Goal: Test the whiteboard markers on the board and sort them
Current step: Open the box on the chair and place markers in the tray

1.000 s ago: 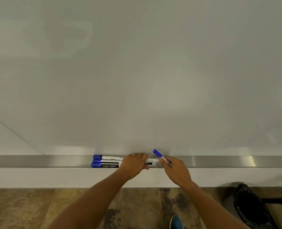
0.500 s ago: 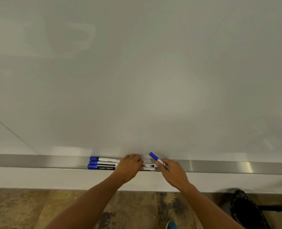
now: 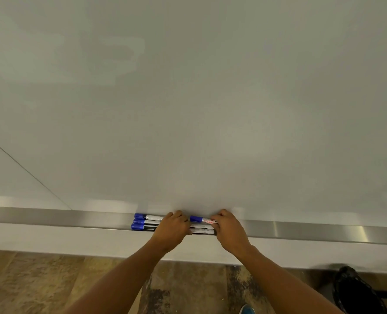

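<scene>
Pinching a blue-capped marker (image 3: 202,219) at lower centre, the right hand (image 3: 230,231) curls its fingers; the left hand (image 3: 171,231) covers three markers (image 3: 144,222) on the tray (image 3: 301,232), its fingers curled.

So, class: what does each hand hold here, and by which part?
The right hand pinches a blue-capped marker by its barrel, away from the cap. The left hand rests on three markers in the tray, over their middles.

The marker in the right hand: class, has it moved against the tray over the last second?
Yes. The marker in the right hand has tipped from slanting above the tray to lying level along it, beside the left hand.
</scene>
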{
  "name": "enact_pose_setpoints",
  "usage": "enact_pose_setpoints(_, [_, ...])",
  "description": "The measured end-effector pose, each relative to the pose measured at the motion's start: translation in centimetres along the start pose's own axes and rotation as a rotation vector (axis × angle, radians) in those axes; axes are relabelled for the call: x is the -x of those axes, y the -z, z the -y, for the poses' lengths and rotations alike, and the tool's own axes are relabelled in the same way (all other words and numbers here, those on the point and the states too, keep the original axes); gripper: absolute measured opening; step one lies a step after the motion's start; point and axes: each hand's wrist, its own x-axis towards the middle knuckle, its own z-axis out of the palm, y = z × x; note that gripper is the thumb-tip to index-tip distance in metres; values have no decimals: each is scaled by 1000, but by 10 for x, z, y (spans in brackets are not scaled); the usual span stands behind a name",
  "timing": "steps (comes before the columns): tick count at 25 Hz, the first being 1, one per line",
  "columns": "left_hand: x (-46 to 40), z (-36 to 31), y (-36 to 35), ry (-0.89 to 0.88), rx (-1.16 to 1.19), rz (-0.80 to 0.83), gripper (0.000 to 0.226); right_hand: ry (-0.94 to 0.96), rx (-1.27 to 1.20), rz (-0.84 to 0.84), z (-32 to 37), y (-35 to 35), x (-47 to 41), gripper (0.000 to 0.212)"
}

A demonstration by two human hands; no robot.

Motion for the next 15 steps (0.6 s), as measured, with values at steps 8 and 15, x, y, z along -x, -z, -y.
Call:
enact_pose_setpoints(8, [20,4,5,27,41,-84,21,22,85,-31,15,-23,-5,33])
enact_pose_setpoints(15, [24,2,10,62,46,-111,26,152,19,-32,25,-39,3,50])
